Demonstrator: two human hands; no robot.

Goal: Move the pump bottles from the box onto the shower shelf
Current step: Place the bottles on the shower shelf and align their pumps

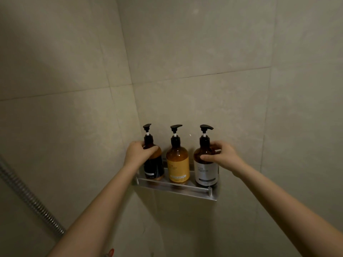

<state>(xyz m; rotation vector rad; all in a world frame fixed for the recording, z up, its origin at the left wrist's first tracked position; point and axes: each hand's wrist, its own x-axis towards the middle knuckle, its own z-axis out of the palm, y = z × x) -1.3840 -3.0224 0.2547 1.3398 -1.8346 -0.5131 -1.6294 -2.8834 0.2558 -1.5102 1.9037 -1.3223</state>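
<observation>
Hands (left (138, 151), right (223, 156)) grip outer shelf (176, 188) bottles.

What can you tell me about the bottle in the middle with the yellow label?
The middle bottle is see-through amber, plastic or glass by the look of it, with a yellow label wrapped around its lower half and a black pump on top, nozzle pointing right. It stands upright on the metal shelf, behind the front rail, between two darker bottles. Neither hand touches it. The label's print is too small to read.

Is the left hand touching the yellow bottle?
Apart. The head view shows the left hand wrapped on the black-label bottle, with a gap before the yellow bottle.
</observation>
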